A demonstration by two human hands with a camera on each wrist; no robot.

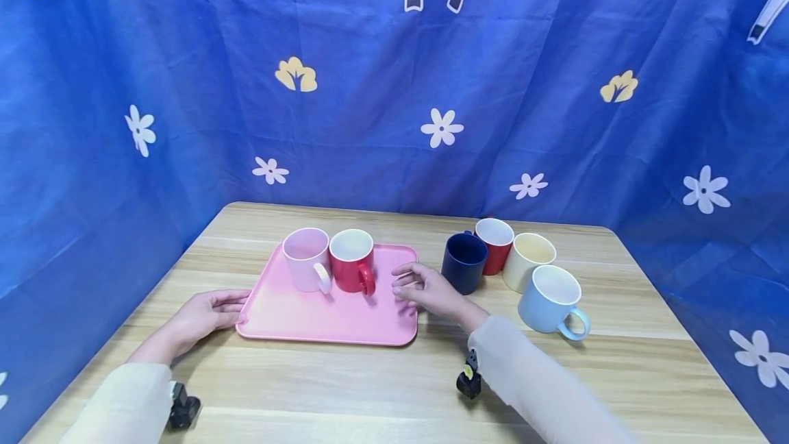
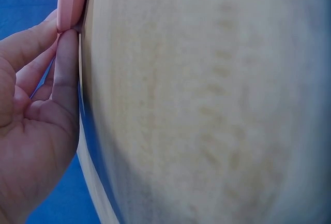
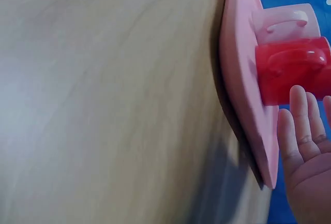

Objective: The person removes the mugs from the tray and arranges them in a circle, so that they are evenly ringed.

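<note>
A pink tray (image 1: 320, 327) lies on the table, bearing a light pink mug (image 1: 302, 266) and a red mug (image 1: 351, 273) side by side near its back edge. My left hand (image 1: 203, 321) pinches the tray's left rim; in the left wrist view thumb and fingers meet at the tray edge (image 2: 72, 6). Over the tray's right side hovers my right hand (image 1: 434, 290), its fingers loosely bent and holding nothing. In the right wrist view its fingertips (image 3: 297, 100) are near the red mug, handle facing the camera.
To the right of the tray stand a navy mug (image 1: 464, 269), another red mug (image 1: 501, 252), a cream mug (image 1: 524, 266) and a light blue mug (image 1: 545, 307), grouped closely. A blue patterned curtain (image 1: 370, 122) hangs behind the wooden table (image 1: 320, 396).
</note>
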